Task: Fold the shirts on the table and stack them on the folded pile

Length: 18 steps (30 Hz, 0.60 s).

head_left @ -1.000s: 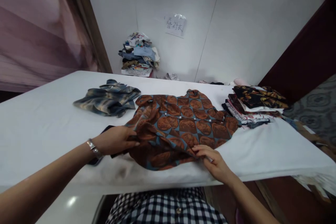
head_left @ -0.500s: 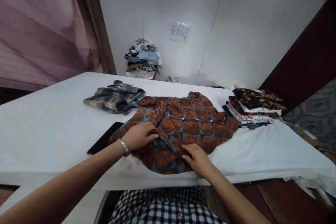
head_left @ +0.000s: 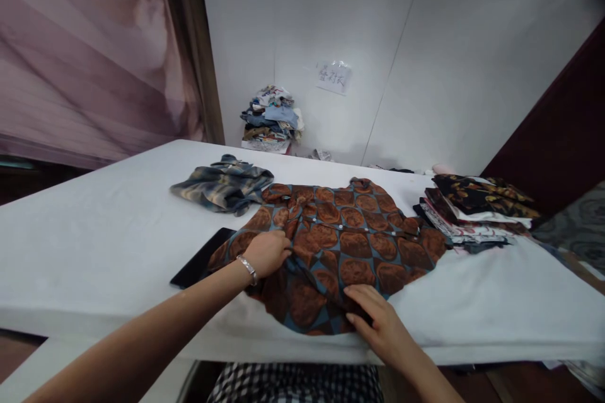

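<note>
A brown and blue patterned button-up shirt [head_left: 354,242] lies spread on the white table, its collar toward the right and its row of buttons facing up. My left hand [head_left: 269,253], with a bracelet at the wrist, is closed on a fold of the fabric on the shirt's left part. The fingertips are partly hidden. My right hand [head_left: 378,321] rests on the lower edge of the shirt, with thumb and fingers apart. Between the hands the cloth is creased.
A crumpled plaid shirt [head_left: 224,184] lies behind on the left. A black flat object [head_left: 201,258] is partly under the patterned shirt. Folded clothes [head_left: 482,208] are stacked at the right; another clothes pile [head_left: 271,119] stands by the wall below a paper sign [head_left: 333,77].
My left thumb was stretched out and the hand is now closed on the fabric. My right hand has shifted slightly right along the shirt. The camera view has tilted up a little.
</note>
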Motion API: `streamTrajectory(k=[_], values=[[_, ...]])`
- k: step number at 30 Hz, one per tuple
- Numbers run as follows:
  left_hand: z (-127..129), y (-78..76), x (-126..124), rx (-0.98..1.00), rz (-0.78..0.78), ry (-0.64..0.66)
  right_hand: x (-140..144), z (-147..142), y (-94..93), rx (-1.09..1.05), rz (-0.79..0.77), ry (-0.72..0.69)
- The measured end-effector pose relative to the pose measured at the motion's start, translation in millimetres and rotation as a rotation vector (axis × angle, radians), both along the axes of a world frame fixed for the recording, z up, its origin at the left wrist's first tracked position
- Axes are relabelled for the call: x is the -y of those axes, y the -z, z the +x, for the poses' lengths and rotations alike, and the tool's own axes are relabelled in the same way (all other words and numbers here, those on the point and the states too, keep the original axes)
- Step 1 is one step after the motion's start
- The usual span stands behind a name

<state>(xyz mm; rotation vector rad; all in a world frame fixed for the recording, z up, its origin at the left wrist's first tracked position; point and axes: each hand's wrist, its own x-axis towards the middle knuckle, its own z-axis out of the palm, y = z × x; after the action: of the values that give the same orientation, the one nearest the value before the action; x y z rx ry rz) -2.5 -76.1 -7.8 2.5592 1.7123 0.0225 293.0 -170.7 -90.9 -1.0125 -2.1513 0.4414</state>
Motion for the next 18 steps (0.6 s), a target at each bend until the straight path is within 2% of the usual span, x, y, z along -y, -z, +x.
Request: streamTrajectory(k=[3, 5, 9, 13, 15, 18], values=[[-8.9, -24.3, 6.9, 0.041, 0.199, -0.072, -3.4, 0.0, 12.0, 0.101, 0.058, -0.003], [-17.5, -31.1, 13.4, 0.024, 0.235, -0.154, -4.8, -0.7, 16.1, 0.110, 0.093, 0.028], [-33.2, -20.9, 31.1, -0.036, 0.021, -0.176, -6.9, 5.6, 19.2, 0.118, 0.170, 0.094], [-43.1, -11.6, 46.9, -0.082, -0.172, -0.128, -7.1, 21.5, 23.1, 0.109, 0.215, 0.057], [-45.7, -12.0, 49.6, -0.072, -0.158, -0.107, -4.8, 28.0, 24.1, 0.089, 0.224, 0.063], [-45.7, -11.8, 42.7, -0.015, -0.034, -0.139, 3.7, 28.0, 18.2, 0.077, 0.262, 0.149]])
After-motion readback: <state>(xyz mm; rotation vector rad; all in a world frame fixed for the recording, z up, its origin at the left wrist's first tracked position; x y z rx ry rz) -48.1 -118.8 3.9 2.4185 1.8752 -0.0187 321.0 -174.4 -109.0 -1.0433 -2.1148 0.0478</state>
